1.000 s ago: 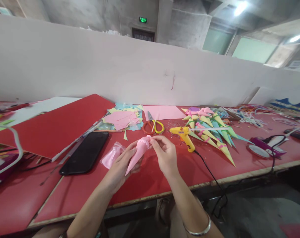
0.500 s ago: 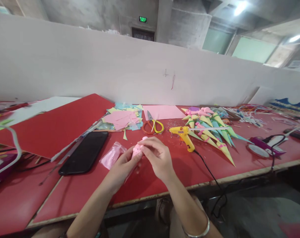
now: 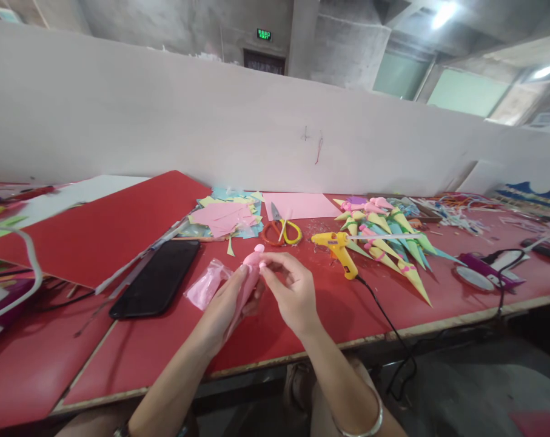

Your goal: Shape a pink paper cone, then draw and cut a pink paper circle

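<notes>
My left hand (image 3: 227,303) is wrapped round a pink paper cone (image 3: 246,289), its tip pointing down toward me. Pink clay (image 3: 251,258) fills the cone's wide end, with a small pink ball on top. My right hand (image 3: 290,288) is closed in a pinch at the cone's right side, a small bit of pink clay (image 3: 262,265) between thumb and forefinger. Left of the hands lies a clear bag of pink clay (image 3: 208,284). A yellow glue gun (image 3: 337,250) rests on the red table to the right.
Scissors (image 3: 281,232) lie beyond my hands, beside pink, yellow and blue paper pieces (image 3: 224,218). Finished-looking paper cones (image 3: 393,233) are heaped at the right. A black phone (image 3: 156,279) and red board (image 3: 106,227) are at the left. The glue gun's cord (image 3: 384,312) hangs over the table edge.
The cone has turned in my left hand, so more of its side shows. My right fingers have drawn slightly away from its top, holding a bit of pink clay.
</notes>
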Available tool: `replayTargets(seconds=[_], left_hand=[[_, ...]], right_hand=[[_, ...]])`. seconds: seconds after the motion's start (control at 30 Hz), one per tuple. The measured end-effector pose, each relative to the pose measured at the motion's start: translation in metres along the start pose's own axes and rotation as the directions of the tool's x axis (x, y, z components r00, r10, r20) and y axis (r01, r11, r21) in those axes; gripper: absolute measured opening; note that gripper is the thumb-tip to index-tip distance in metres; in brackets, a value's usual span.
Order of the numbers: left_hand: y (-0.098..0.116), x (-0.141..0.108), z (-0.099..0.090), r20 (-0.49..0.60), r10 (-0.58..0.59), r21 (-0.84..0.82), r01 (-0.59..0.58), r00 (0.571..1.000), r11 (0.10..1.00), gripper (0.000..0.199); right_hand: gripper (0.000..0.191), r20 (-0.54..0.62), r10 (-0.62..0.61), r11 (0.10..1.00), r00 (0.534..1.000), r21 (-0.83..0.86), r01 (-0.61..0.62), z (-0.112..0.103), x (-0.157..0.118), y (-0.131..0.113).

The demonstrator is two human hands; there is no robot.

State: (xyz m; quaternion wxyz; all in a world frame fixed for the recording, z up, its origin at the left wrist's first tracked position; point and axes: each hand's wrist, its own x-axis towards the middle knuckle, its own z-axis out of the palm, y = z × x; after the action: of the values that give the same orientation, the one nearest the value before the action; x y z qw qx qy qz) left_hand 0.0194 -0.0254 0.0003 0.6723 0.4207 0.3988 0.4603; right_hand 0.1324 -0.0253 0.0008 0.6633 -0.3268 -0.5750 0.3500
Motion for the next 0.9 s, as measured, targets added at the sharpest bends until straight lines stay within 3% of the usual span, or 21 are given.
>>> replayTargets(seconds=[0.17, 0.4, 0.9], left_hand=[[-0.001, -0.001, 0.004, -0.041, 0.025, 0.000, -0.025, 0.999, 1.000, 0.044], [-0.004, -0.001, 0.003, -0.035, 0.095, 0.032, -0.094, 0.995, 0.995, 0.042], [0.000, -0.005, 0.011, -0.027, 0.109, 0.061, -0.107, 0.994, 0.992, 0.041]], right_hand=[[0.009, 0.013, -0.076, 0.991, 0.997, -0.110, 0.076, 0.002, -0.002, -0.004], [0.017, 0.034, -0.095, 0.980, 0.995, -0.175, 0.099, 0.002, -0.003, -0.002], [0.010, -0.040, -0.024, 0.983, 0.999, -0.184, 0.016, 0.002, -0.003, -0.003]])
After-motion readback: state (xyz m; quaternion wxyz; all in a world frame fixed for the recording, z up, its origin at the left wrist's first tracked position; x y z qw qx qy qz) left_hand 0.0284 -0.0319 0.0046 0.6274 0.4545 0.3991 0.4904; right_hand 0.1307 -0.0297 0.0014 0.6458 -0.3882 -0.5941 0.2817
